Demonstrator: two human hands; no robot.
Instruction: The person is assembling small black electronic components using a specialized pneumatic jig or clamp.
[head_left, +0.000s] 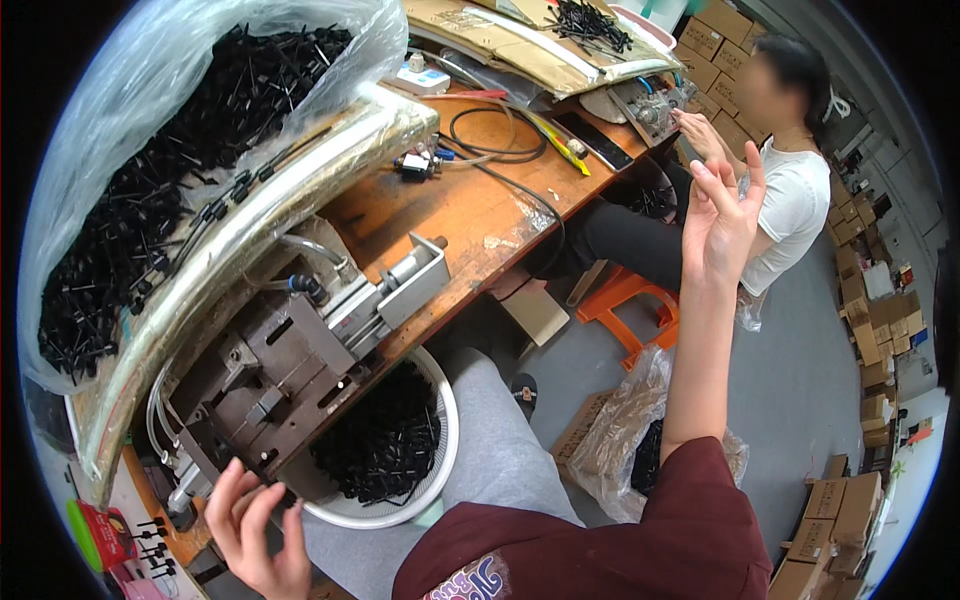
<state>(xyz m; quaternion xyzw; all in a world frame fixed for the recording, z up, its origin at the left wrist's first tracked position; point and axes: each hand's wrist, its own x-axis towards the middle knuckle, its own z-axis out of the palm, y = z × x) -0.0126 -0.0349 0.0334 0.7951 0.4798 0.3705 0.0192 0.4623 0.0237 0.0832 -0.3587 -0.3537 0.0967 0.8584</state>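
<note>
My left hand is beside the lower end of a dark metal fixture, its fingers curled toward the thumb. A small dark bit shows between the fingertips, too small to name. My right hand is raised in the air at the right, fingers apart, holding nothing. The fixture carries a pneumatic cylinder with a bracket and hoses. Under its front edge, a white basket holds many small black plastic parts with thin stems.
A plastic-lined container of black parts stands at the left. On the wooden bench lie cables, a phone and a yellow cutter. A co-worker sits at the far right near an orange stool. Cartons line the right.
</note>
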